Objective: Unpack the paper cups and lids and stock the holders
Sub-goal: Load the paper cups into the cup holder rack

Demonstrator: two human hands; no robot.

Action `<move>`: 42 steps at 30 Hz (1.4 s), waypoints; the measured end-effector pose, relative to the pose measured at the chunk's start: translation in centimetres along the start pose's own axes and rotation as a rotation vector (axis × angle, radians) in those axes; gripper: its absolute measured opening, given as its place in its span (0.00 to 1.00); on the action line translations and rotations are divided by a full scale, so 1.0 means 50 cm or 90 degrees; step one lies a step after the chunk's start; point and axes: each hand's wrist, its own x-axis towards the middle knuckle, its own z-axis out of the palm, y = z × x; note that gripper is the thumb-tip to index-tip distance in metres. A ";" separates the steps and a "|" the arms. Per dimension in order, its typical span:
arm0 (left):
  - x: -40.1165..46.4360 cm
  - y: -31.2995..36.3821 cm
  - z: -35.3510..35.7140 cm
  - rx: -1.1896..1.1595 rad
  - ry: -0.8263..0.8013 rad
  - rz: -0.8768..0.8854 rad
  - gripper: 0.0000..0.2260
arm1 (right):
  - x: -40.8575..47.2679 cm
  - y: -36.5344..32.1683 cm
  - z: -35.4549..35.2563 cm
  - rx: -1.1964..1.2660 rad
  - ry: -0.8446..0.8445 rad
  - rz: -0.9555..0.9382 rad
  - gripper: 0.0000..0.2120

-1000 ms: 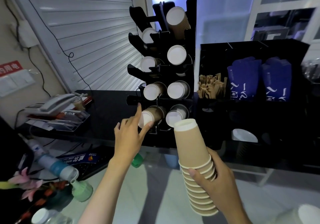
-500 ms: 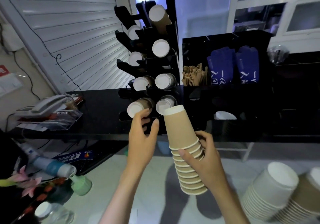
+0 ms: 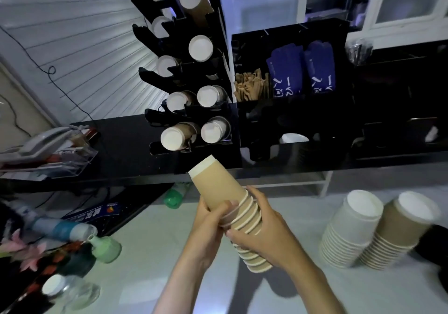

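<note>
Held stack: a nested stack of brown paper cups, bases up, tilted with its top leaning left toward the holder; carried in the air below the front edge of the black counter
Left hand: fingers curled round the uppermost cups of the stack, grasping them
Right hand: wrapped round the lower rims of the same stack, thumb across the front, grasping it
Cup holder: black tiered rack standing on the counter, near its front edge; white cup bases show in its slots
Organizer: black box just right of the holder, with brown stir sticks and blue packets
Loose stacks: a white cup stack and a brown cup stack stand side by side on the pale surface at right
Left end of counter: a telephone on a clear tray
</note>
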 end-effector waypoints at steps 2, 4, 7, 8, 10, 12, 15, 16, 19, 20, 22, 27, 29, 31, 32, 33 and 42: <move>-0.001 -0.004 -0.006 0.007 0.007 0.006 0.29 | -0.005 -0.010 0.012 -0.038 0.010 -0.001 0.50; -0.002 -0.002 -0.013 0.007 0.020 0.024 0.28 | -0.008 -0.022 0.020 -0.069 0.018 -0.008 0.51; -0.004 0.005 -0.016 0.009 0.031 0.065 0.28 | -0.008 -0.038 0.024 -0.118 0.040 -0.045 0.53; -0.004 0.009 -0.014 0.011 0.040 0.083 0.27 | -0.006 -0.041 0.024 -0.158 0.054 -0.070 0.54; -0.001 0.023 -0.009 0.013 0.069 0.130 0.28 | 0.000 -0.045 0.021 -0.231 0.082 -0.127 0.56; 0.010 0.053 -0.010 -0.005 0.117 0.181 0.32 | 0.007 -0.048 0.017 -0.259 0.096 -0.155 0.55; 0.043 0.128 -0.024 -0.113 0.145 0.228 0.31 | 0.020 -0.056 0.005 -0.185 0.116 -0.123 0.48; 0.055 0.157 -0.029 -0.147 0.143 0.246 0.31 | 0.028 -0.060 -0.001 -0.154 0.128 -0.119 0.46; 0.088 0.241 -0.046 -0.114 0.161 0.353 0.27 | 0.057 -0.077 -0.028 -0.050 0.156 -0.123 0.42; 0.100 0.265 -0.052 -0.085 0.180 0.392 0.27 | 0.067 -0.083 -0.038 -0.022 0.161 -0.123 0.41; 0.120 0.309 -0.061 -0.024 0.212 0.466 0.29 | 0.085 -0.095 -0.057 0.013 0.172 -0.131 0.36; 0.184 0.369 -0.082 0.096 0.290 0.558 0.27 | 0.118 -0.114 -0.096 0.059 0.189 -0.142 0.32; 0.211 0.376 -0.093 0.158 0.291 0.559 0.35 | 0.129 -0.113 -0.105 0.070 0.194 -0.146 0.35; 0.234 0.378 -0.100 0.237 0.287 0.577 0.41 | 0.139 -0.109 -0.111 0.086 0.193 -0.147 0.38; 0.246 0.377 -0.103 0.285 0.285 0.595 0.43 | 0.144 -0.107 -0.114 0.094 0.193 -0.146 0.39; 0.255 0.376 -0.103 0.328 0.284 0.609 0.45 | 0.150 -0.105 -0.116 0.099 0.193 -0.147 0.39; 0.314 0.398 -0.096 0.459 0.269 0.608 0.37 | 0.214 -0.100 -0.123 0.117 0.166 -0.151 0.35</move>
